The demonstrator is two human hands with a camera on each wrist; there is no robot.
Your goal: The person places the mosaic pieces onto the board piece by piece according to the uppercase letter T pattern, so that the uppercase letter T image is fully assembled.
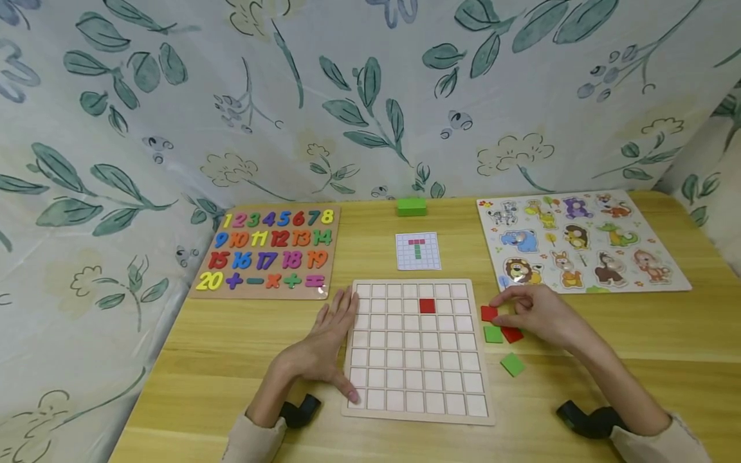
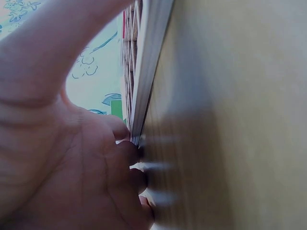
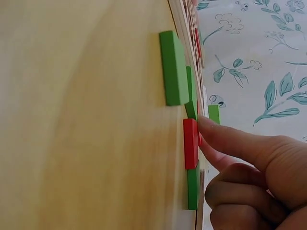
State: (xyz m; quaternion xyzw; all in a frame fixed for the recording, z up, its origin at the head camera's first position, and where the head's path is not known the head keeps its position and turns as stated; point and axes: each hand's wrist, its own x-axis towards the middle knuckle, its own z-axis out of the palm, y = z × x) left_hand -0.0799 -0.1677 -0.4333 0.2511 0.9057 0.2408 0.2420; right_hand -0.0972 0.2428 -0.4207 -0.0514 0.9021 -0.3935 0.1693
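From my remote seat: the right hand [image 1: 541, 315] pinches a red tile [image 1: 488, 314] between thumb and forefinger, just beside the upper right edge of the grid board [image 1: 414, 361]. Other fingers tucked in. Whether that tile is off the tabletop I can't tell; in the right wrist view the fingertips and nearer tiles mostly hide it.

Left hand [image 1: 315, 354] grasps nothing; it's spread along the grid board's left edge, thumb on the lower left corner, which I'd say steadies it.

Handling, quick notes: the tile looks like painted wood, so I judge it light, stiff and hard to break, maybe slightly slick on its faces. I'd take it by two opposite side edges, as the pinch does, keeping its underside free. Too much squeeze could make it skid or flip (small square, little to hold).

Neighbours: a green tile [image 1: 493, 334] lies right of the grid board, below the pinched one; a second red tile [image 1: 512, 335] sits just beyond it, and another green tile [image 1: 512, 364] lies lower, apart. One placed red tile [image 1: 427, 306] occupies a cell in the grid board's second row.
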